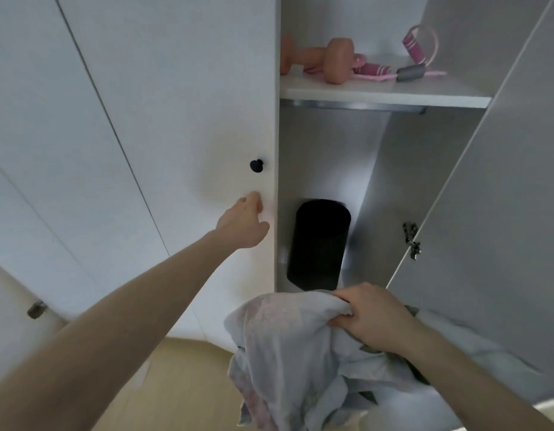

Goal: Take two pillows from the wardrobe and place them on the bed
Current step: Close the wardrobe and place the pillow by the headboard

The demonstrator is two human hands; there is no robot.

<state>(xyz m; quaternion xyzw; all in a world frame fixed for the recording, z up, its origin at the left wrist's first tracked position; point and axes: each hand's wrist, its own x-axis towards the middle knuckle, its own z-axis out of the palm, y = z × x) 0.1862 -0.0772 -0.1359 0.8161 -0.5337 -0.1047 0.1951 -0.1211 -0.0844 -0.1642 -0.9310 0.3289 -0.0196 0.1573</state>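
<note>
My left hand [243,223] is extended to the closed wardrobe door [163,119], just below the black knob [256,165]. Its fingers [254,202] are curled narrow against the door's right edge; the knob itself is not gripped, and I cannot tell whether they hold the edge or only touch it.

My right hand [373,317] is low in the view, in front of the open wardrobe compartment [378,181]. Its fingers [341,301] are closed on a bunched fold of the pillow [285,353], a soft pale item with a faint pink print. The pillow hangs from this grip, limp and crumpled, outside the wardrobe and above the wooden floor [182,384]. Dark fabric shows beneath it; I cannot identify that item.

Inside the open compartment:
- A black cylindrical object [317,244] stands on the bottom, leaning slightly.
- A white shelf [384,96] sits above it.
- On the shelf lies a peach dumbbell [331,59], with pink resistance bands [403,62] beside it.

The right-hand door [503,181] stands swung open, its hinge [411,241] visible on the inner face. The bed is not identifiable in this view.
</note>
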